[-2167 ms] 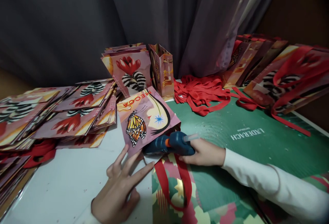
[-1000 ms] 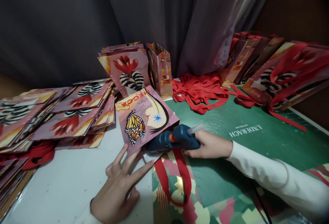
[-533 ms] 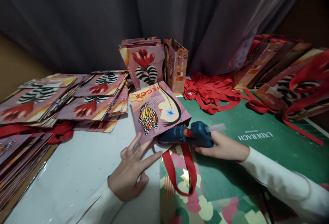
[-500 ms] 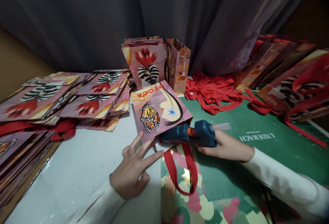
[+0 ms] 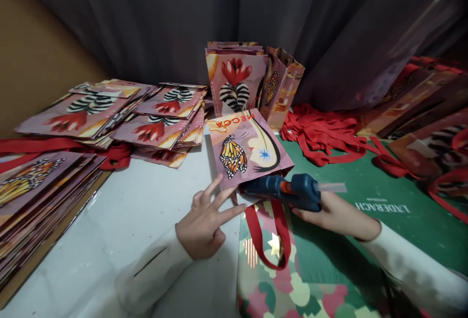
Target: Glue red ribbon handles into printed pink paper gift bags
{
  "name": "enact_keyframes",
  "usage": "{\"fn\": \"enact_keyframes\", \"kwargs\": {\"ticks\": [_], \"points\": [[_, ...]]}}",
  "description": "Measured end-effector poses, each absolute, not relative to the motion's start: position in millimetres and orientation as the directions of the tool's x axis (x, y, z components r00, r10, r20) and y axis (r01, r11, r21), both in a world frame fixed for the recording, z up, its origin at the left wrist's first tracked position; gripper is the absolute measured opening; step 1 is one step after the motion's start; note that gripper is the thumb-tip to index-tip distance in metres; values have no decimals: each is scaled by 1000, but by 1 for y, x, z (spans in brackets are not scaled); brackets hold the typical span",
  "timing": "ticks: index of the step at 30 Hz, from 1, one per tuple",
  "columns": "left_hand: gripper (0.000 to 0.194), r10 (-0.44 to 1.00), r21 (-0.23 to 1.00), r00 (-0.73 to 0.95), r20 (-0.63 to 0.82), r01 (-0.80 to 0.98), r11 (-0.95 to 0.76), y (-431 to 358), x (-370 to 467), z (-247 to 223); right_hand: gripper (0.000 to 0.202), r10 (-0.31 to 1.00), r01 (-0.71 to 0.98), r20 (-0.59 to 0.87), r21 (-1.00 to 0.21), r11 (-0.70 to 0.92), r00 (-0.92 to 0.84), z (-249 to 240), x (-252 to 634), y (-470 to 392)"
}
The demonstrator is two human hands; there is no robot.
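A mauve paper bag (image 5: 243, 150) printed with a butterfly and red "MECCA" letters lies in the middle, its mouth towards me. At that mouth, my left hand (image 5: 204, 218) has its fingers stretched out and spread, the tips touching the edge. My right hand (image 5: 321, 211) is wrapped round a blue hot glue gun (image 5: 303, 192), a clear glue stick poking from its back. The gun's nozzle end is hidden at or inside the bag's mouth. Just below, a red ribbon handle (image 5: 283, 230) loops over a patterned bag (image 5: 292, 289) lying flat.
Flat stacks of printed bags (image 5: 157, 130) lie at the left, with a nearer pile (image 5: 51, 196) and red ribbon beside them. Several upright bags (image 5: 236, 82) stand behind. A heap of red ribbons (image 5: 321, 133) and more bags (image 5: 431, 99) are at the right, by a green bag (image 5: 431, 230).
The whole scene has shifted rightward in view as the camera turned left. Both hands, the glue gun and the bag keep nearly the same positions relative to each other.
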State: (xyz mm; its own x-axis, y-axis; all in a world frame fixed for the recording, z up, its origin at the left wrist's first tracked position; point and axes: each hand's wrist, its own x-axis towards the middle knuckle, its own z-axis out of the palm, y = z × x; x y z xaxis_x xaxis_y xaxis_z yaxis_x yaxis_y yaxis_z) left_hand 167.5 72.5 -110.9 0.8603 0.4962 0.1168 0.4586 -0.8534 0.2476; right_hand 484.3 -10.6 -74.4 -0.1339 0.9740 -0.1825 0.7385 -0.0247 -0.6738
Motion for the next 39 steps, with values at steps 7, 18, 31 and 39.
{"fn": "enact_keyframes", "kwargs": {"ticks": [7, 18, 31, 39], "points": [[92, 496, 233, 862, 104, 464, -855, 73, 168, -110, 35, 988, 714, -77, -699, 40, -130, -74, 471, -12], [93, 515, 207, 852, 93, 489, -847, 73, 169, -111, 16, 979, 742, -15, -655, 144, -204, -63, 460, -5], [80, 532, 257, 844, 72, 500, -827, 70, 171, -103, 25, 988, 805, -124, -593, 4, -96, -58, 475, -13], [83, 518, 252, 850, 97, 482, -839, 70, 172, -103, 32, 992, 827, -112, -562, -14, -60, -50, 486, -18]]}}
